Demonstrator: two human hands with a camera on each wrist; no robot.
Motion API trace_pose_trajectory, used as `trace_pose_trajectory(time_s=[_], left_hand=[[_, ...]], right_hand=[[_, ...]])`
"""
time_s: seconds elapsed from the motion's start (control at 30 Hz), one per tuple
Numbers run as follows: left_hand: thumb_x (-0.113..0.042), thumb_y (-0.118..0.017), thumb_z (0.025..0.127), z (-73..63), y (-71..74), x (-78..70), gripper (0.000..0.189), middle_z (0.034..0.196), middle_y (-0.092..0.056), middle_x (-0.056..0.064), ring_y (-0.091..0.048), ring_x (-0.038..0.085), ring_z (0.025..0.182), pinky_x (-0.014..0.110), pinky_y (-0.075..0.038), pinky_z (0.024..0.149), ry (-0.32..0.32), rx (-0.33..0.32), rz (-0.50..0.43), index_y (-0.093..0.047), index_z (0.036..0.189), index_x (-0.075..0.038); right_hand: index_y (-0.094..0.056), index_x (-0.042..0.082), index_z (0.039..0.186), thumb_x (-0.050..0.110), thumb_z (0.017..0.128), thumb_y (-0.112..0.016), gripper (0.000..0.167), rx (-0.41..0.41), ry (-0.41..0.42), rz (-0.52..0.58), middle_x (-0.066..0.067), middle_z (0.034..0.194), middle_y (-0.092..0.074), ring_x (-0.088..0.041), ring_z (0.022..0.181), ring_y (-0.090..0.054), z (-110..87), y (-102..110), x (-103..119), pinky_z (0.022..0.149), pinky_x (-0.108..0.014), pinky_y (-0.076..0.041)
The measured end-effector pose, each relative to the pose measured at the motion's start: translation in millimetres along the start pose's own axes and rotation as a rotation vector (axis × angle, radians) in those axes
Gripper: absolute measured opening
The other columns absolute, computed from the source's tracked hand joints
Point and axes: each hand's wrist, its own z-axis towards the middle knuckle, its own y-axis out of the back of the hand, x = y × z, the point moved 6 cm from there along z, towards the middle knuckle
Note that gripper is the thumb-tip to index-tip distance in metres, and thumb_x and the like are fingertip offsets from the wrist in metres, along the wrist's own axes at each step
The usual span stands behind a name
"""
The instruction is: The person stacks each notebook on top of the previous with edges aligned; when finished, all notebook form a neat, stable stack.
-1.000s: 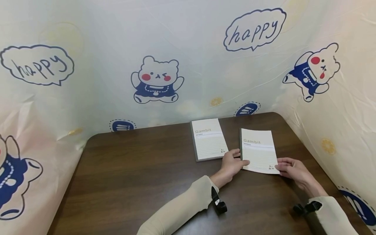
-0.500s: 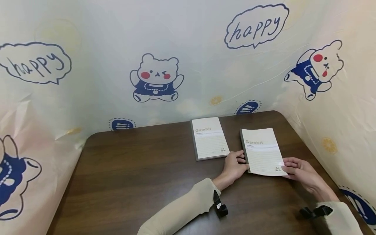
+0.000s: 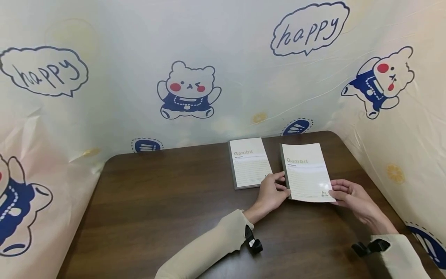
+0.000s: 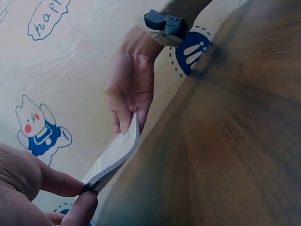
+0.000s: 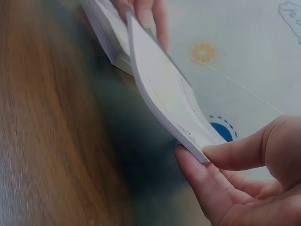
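Observation:
A white notebook (image 3: 306,174) with "Gambit" on its cover and a dark spine hangs between both hands, its near edge bowed. My left hand (image 3: 272,193) pinches the spine-side near corner between thumb and finger; the left wrist view shows those fingertips (image 4: 81,190) right at the corner. At the opposite near corner, my right hand (image 3: 353,198) holds it with the thumb on top and fingers beneath. In the right wrist view the notebook (image 5: 162,87) stands off the wood. Just left of it lies a stack of like notebooks (image 3: 250,162), partly covered by my left hand.
The brown wooden table (image 3: 156,201) has a rounded far edge. Behind and beside it hangs a pale printed cloth (image 3: 125,77) with bears and "happy" bubbles. Black wrist cameras (image 3: 254,244) are strapped at both sleeves.
The held notebook first shifted right, then came back left and away from me, nearer the stack. My left thumb went from atop the cover to its corner. The stack stayed put.

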Motion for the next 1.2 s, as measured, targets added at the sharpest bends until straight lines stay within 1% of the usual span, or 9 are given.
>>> trace_pose_trajectory(time_s=[0.13, 0.27, 0.53, 0.6, 0.77, 0.87, 1.03, 1.13, 1.2], left_hand=[[0.001, -0.078, 0.085, 0.5, 14.5, 0.2, 0.062, 0.125, -0.066, 0.015, -0.077, 0.016, 0.088, 0.016, -0.057, 0.071, -0.01, -0.009, 0.014, -0.059, 0.144, 0.0], [0.001, -0.076, 0.086, -1.6, 31.9, 2.9, 0.062, 0.128, -0.066, 0.016, -0.077, 0.018, 0.09, 0.019, -0.058, 0.071, -0.004, -0.018, 0.027, -0.058, 0.145, 0.001], [0.003, -0.077, 0.084, -2.6, 67.9, 14.9, 0.062, 0.128, -0.067, 0.018, -0.077, 0.022, 0.09, 0.023, -0.061, 0.071, 0.013, -0.08, 0.058, -0.06, 0.143, 0.0], [0.005, -0.076, 0.082, -1.2, 75.4, 18.1, 0.063, 0.127, -0.066, 0.02, -0.078, 0.026, 0.089, 0.025, -0.062, 0.071, 0.004, -0.094, 0.061, -0.06, 0.143, 0.002], [0.007, -0.075, 0.081, 0.7, 96.7, 26.3, 0.063, 0.125, -0.068, 0.022, -0.078, 0.032, 0.091, 0.03, -0.064, 0.072, 0.028, -0.142, 0.076, -0.062, 0.142, 0.002], [0.005, -0.076, 0.081, 1.0, 110.9, 31.3, 0.062, 0.126, -0.068, 0.02, -0.078, 0.031, 0.09, 0.03, -0.063, 0.069, 0.057, -0.165, 0.095, -0.063, 0.141, -0.001], [0.005, -0.076, 0.082, 1.5, 131.3, 36.5, 0.06, 0.124, -0.068, 0.018, -0.075, 0.023, 0.081, 0.026, -0.057, 0.058, 0.075, -0.19, 0.109, -0.065, 0.14, -0.003], [0.005, -0.077, 0.081, 2.4, 140.4, 40.4, 0.06, 0.124, -0.068, 0.018, -0.073, 0.019, 0.078, 0.024, -0.053, 0.057, 0.088, -0.208, 0.115, -0.066, 0.139, -0.003], [0.005, -0.077, 0.081, 3.0, 145.0, 43.2, 0.06, 0.124, -0.068, 0.017, -0.074, 0.019, 0.079, 0.023, -0.053, 0.059, 0.102, -0.216, 0.112, -0.065, 0.139, -0.002]], right_hand=[[-0.039, -0.017, 0.139, 0.007, 0.102, -0.064, 0.05, -0.001, 0.012, 0.01, 0.014, 0.101, -0.066, -0.002, 0.089, -0.069, 8.7, -12, 6, 0.076, -0.024, -0.063], [-0.039, -0.017, 0.14, 0.005, 0.102, -0.063, 0.05, 0.003, 0.022, 0.015, 0.01, 0.101, -0.067, -0.002, 0.087, -0.069, 17.7, -28, 13, 0.075, -0.026, -0.063], [-0.044, -0.014, 0.141, 0.008, 0.102, -0.064, 0.049, 0.029, 0.037, 0.007, 0.0, 0.105, -0.066, -0.004, 0.087, -0.067, 36.2, -60, 25, 0.076, -0.026, -0.062], [-0.046, -0.012, 0.14, 0.009, 0.102, -0.064, 0.048, 0.025, 0.048, -0.011, -0.003, 0.107, -0.067, -0.004, 0.086, -0.067, 41.8, -66, 28, 0.076, -0.027, -0.062], [-0.05, -0.011, 0.138, 0.009, 0.1, -0.067, 0.046, 0.017, 0.065, -0.037, -0.013, 0.11, -0.068, -0.004, 0.086, -0.066, 58.0, -83, 36, 0.078, -0.026, -0.062], [-0.052, -0.01, 0.137, 0.009, 0.1, -0.068, 0.045, 0.024, 0.075, -0.05, -0.018, 0.113, -0.069, -0.005, 0.086, -0.067, 66.9, -94, 43, 0.08, -0.027, -0.062], [-0.053, -0.012, 0.135, 0.006, 0.099, -0.068, 0.043, 0.043, 0.091, -0.056, -0.025, 0.117, -0.068, -0.006, 0.087, -0.068, 79.5, -110, 52, 0.081, -0.028, -0.063], [-0.053, -0.013, 0.135, 0.004, 0.099, -0.067, 0.043, 0.061, 0.093, -0.048, -0.027, 0.119, -0.068, -0.007, 0.088, -0.069, 86.4, -119, 53, 0.082, -0.029, -0.063], [-0.053, -0.012, 0.135, 0.004, 0.098, -0.067, 0.042, 0.067, 0.085, -0.042, -0.027, 0.12, -0.067, -0.007, 0.089, -0.069, 90.7, -123, 53, 0.082, -0.028, -0.063]])
